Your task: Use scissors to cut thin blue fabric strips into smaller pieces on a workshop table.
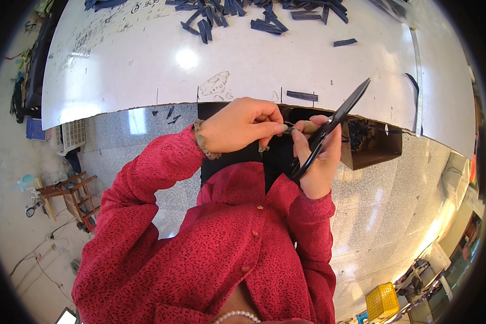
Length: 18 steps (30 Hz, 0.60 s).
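Strips (269,27) lie far back on the table (129,70); 1 strip (302,96) by its near edge, left of the scissors (337,114) in the right hand (324,157). Right of that hand is a box (377,157); far left, a stool (80,201).

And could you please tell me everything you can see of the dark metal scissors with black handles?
The black-handled metal scissors have dark, slim blades tapering to a point and a visible pivot. The blades look closed, slanting up and rightward, their tip appearing over the flat white tabletop; contact there is unclear. The bare right hand holds the handles, partly hiding them.
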Available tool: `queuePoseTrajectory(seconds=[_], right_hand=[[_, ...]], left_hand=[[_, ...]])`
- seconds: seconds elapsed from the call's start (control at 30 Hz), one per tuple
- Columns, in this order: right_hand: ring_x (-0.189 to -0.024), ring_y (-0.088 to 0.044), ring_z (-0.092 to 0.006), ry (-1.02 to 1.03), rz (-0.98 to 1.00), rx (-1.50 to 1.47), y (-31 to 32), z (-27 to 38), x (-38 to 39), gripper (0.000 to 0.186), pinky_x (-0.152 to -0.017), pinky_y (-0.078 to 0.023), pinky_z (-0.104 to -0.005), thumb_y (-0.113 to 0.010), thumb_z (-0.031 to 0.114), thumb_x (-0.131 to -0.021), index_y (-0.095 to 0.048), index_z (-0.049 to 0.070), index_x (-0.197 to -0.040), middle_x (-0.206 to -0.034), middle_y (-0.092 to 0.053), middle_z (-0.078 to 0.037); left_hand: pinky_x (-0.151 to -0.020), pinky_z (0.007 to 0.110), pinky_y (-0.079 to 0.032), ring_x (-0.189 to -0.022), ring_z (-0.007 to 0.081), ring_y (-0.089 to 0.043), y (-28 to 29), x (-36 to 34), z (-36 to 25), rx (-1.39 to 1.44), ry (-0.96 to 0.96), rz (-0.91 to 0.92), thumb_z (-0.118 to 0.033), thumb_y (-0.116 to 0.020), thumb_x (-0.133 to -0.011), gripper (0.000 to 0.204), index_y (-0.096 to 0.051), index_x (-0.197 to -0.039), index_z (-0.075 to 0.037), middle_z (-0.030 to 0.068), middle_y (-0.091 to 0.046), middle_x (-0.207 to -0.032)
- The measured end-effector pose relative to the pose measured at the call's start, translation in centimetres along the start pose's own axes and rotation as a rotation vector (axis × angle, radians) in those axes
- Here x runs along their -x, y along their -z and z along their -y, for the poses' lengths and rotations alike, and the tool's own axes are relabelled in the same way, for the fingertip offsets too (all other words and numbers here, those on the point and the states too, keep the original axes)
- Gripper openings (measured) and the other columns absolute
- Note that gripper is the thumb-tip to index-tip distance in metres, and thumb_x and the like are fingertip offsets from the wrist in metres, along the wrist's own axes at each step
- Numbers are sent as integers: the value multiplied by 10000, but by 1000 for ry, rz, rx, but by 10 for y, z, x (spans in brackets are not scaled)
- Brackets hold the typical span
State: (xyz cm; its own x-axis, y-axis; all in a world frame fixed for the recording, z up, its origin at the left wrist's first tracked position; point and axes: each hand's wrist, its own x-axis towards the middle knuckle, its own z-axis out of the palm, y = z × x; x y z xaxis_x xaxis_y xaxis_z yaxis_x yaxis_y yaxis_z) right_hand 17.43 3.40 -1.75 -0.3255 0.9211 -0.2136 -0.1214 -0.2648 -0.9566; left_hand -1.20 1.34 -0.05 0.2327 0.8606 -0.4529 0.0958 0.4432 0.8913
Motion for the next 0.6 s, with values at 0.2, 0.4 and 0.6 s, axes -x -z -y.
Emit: queuePoseTrajectory(seconds=[0.2, 0.4, 0.6], right_hand=[[-724, -540, -54, 58, -142, 46, 15, 6, -25, 343, -644, -421, -173, -630, -37, -844, -433, 40, -1114, -888, -609, -51], [-544, -414, -20, 47, -155, 14, 20, -3, -12, 258, -487, -313, -168, -603, 132, -912, -457, 58, -1111, -763, -582, -18], [-529, -419, -33, -262, 155, -83, 17, -27, 30, 295, -480, -310, -177, -618, 209, -920, -446, 54, -1102, -708, -533, -5]], left_hand=[[-560, 218, -430, -584, 67, -530, 24, -10, 3, -76, -100, -151, -124, -581, -904, 152, -617, -885, 22, 16, -603, -682], [-548, 195, -381, -599, 35, -495, 21, -15, 4, -257, -97, -288, -133, -577, -916, 157, -627, -875, 10, -21, -555, -644], [-525, 201, -379, -566, 37, -491, 20, -16, 0, -317, -44, -315, -141, -585, -908, 160, -633, -870, 7, -19, -558, -612]])
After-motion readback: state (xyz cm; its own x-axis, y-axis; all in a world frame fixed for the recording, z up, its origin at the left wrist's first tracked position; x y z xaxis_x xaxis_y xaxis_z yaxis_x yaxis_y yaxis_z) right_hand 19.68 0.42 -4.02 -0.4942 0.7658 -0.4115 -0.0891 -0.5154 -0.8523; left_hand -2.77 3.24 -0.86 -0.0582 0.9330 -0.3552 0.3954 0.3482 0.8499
